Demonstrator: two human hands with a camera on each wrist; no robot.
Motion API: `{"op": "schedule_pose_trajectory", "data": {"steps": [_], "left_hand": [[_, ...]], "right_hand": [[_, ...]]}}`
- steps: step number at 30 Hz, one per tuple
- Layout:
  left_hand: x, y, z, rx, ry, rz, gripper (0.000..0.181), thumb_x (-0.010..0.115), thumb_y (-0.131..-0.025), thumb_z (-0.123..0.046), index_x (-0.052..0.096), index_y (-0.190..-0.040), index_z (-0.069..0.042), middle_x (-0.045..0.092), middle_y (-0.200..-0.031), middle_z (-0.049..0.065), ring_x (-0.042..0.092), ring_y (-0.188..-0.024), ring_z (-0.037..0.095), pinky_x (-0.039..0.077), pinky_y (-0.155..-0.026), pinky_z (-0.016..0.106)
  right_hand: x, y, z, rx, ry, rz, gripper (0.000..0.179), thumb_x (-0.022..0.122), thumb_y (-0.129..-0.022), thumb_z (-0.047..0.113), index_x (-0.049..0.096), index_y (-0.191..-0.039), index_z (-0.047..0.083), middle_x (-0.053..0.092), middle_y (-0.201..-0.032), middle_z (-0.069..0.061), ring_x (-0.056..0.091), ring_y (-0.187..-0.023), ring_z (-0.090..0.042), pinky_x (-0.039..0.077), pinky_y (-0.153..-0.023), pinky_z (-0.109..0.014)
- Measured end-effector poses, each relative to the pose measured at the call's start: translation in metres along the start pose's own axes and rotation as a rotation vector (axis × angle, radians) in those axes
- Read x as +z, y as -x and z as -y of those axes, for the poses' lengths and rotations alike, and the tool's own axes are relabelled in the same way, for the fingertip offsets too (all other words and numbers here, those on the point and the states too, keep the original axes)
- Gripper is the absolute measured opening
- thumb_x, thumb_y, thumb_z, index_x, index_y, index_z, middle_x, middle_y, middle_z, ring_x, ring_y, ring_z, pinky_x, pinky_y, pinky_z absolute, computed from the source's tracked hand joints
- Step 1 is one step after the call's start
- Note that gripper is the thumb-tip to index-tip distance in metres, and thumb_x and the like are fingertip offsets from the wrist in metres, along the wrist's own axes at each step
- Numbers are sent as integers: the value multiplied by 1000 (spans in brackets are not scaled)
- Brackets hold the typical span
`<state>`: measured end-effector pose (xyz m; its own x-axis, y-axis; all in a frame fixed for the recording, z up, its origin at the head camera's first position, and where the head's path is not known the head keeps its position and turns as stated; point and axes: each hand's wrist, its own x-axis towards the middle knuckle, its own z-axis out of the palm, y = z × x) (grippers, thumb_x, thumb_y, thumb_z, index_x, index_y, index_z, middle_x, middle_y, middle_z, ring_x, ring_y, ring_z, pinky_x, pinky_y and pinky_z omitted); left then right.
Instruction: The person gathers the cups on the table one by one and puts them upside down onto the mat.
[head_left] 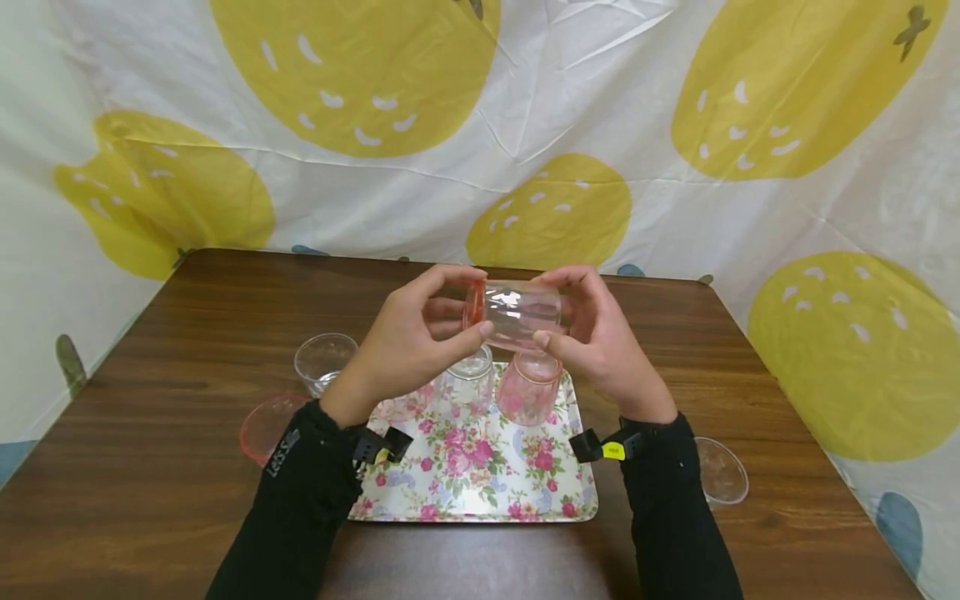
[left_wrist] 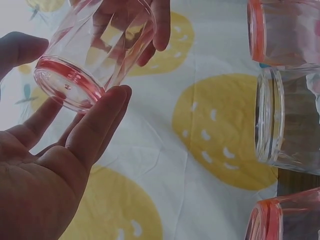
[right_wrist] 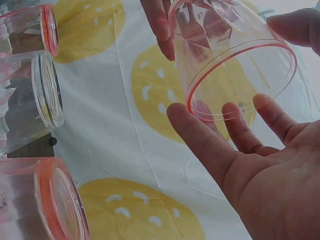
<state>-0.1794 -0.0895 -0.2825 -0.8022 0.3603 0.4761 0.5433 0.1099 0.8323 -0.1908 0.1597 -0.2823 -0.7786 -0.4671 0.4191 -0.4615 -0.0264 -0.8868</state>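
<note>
A pink-tinted glass tumbler [head_left: 521, 317] is held sideways above the back of the tray. My left hand [head_left: 412, 333] grips it at the thick reddish base [left_wrist: 70, 82], thumb and fingers around the edge. At the other end, my right hand [head_left: 603, 346] holds it around the open rim [right_wrist: 240, 50]. Below, three upside-down glasses stand in a row on the floral tray [head_left: 480, 504]: a pink one [head_left: 405, 406] partly behind the left hand, a clear one [head_left: 468, 390] in the middle, and another pink one [head_left: 529, 392] on the right.
Left of the tray, a clear glass [head_left: 324, 358] and a red-rimmed glass [head_left: 266, 421] stand on the brown wooden table [head_left: 150, 433], the latter partly behind the left sleeve. A clear glass [head_left: 723, 471] sits by the right sleeve. A lemon-print cloth [head_left: 360, 200] hangs behind the table.
</note>
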Motion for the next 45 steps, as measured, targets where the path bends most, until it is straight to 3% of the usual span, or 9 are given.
{"op": "schedule_pose_trajectory", "data": {"steps": [11, 16, 21, 28, 35, 39, 45], "left_hand": [[-10, 1, -6, 10, -23, -30, 50, 76, -87, -5, 59, -134, -7, 61, -125, 11, 71, -108, 28, 59, -88, 30], [-16, 3, -11, 32, -22, -51, 50, 76, -86, -3, 60, -133, -6, 61, -124, 11, 71, -106, 27, 60, -87, 30], [-22, 7, -20, 43, -55, -57, 51, 76, -86, -3, 59, -134, -5, 62, -125, 8, 72, -105, 24, 59, -87, 28], [-29, 14, -34, 56, -257, -63, 49, 79, -87, -14, 63, -133, -13, 66, -122, 3, 71, -104, 17, 60, -86, 29], [-41, 24, -47, 109, -448, -123, 49, 80, -84, -11, 67, -131, -12, 66, -126, 3, 67, -106, 17, 60, -86, 29], [-44, 28, -52, 119, -500, -119, 49, 81, -83, -11, 67, -130, -9, 67, -125, 5, 67, -106, 17, 61, -85, 32], [-46, 31, -55, 98, -545, -67, 48, 81, -83, -14, 68, -128, -8, 68, -119, 3, 66, -98, 14, 61, -84, 32]], "right_hand": [[-6, 2, 0, 6, 15, -22, 68, 64, -92, 1, 31, -150, 16, 41, -145, -13, 52, -127, -29, 54, -101, -35], [-10, 2, 1, -7, 22, -40, 67, 57, -92, -5, 29, -151, 11, 42, -144, -15, 54, -125, -28, 56, -97, -34], [-14, 3, 2, -8, 65, -60, 63, 54, -95, -3, 31, -151, 15, 41, -145, -18, 53, -126, -34, 56, -98, -39], [-18, 4, 3, -23, 90, -84, 62, 53, -97, -4, 28, -152, 10, 43, -142, -10, 52, -126, -39, 57, -96, -36], [-21, 5, 4, -31, 102, -97, 62, 53, -96, -5, 28, -151, 8, 41, -143, -17, 53, -125, -38, 57, -95, -34], [-21, 5, 4, -26, 101, -100, 62, 54, -96, -6, 29, -151, 10, 36, -145, -25, 52, -125, -38, 57, -94, -31], [-21, 5, 4, -21, 112, -102, 62, 55, -96, -6, 30, -151, 9, 38, -144, -21, 51, -126, -40, 56, -94, -29]]}}
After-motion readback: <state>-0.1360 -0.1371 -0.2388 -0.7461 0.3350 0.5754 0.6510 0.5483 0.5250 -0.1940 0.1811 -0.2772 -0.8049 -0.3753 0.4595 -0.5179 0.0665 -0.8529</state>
